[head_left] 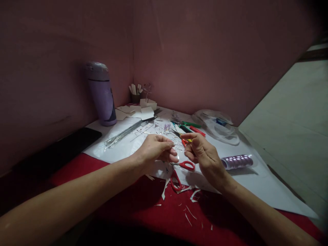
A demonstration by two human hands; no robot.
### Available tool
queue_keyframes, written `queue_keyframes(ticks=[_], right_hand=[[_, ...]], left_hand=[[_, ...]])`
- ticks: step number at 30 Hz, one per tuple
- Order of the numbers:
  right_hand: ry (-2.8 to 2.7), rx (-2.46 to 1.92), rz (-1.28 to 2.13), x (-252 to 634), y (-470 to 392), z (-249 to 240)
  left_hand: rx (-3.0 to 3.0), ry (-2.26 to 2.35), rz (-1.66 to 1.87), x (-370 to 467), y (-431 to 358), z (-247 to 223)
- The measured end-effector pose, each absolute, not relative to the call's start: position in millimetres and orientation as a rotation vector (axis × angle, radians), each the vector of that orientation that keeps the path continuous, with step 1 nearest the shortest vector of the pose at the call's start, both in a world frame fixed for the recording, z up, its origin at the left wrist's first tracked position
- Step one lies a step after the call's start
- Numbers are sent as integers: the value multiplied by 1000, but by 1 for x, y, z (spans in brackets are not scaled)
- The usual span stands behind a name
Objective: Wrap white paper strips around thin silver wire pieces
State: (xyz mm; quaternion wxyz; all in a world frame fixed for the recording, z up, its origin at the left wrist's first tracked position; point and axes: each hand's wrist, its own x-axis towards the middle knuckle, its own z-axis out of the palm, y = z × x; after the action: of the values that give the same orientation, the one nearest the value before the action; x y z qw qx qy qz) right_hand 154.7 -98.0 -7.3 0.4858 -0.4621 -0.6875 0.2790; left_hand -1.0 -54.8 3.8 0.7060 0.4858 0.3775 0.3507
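Observation:
Over the white paper sheet (271, 191), my left hand (156, 148) is closed in a pinch, thumb against fingertips. A faint, pale strand that looks like thin wire (181, 151) runs from there towards my right hand (202, 153). That hand faces it a short way to the right, its fingers curled round the strand's other end, partly hidden. Beneath the hands lie red-handled scissors (188, 166), with one loop over the red cloth. Pliers with red and yellow handles (185, 141) are just behind my right fingers.
A bundle of straight wires (123, 133) lies left, near a purple tumbler (101, 94) and a dark flat object (84, 140). A purple thread spool (237, 161) and a clear plastic bag (217, 126) are right. Green-handled pliers (191, 124) lie behind. Paper scraps (195, 195) litter the red cloth (143, 201).

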Motion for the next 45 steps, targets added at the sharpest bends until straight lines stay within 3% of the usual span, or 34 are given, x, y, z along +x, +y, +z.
queue_keyframes(ticks=[6, 16, 30, 45], right_hand=[[-1719, -1158, 670, 153, -101, -7], [-2136, -1268, -56, 145, -109, -5], [-1981, -1315, -9, 152, -104, -6], [-2024, -1348, -168, 152, -105, -5]], left_hand=[[1114, 877, 858, -2, -52, 3], [1233, 893, 1019, -1, -57, 8], [1268, 857, 779, -3, -57, 2], [1339, 823, 775, -4, -52, -5]])
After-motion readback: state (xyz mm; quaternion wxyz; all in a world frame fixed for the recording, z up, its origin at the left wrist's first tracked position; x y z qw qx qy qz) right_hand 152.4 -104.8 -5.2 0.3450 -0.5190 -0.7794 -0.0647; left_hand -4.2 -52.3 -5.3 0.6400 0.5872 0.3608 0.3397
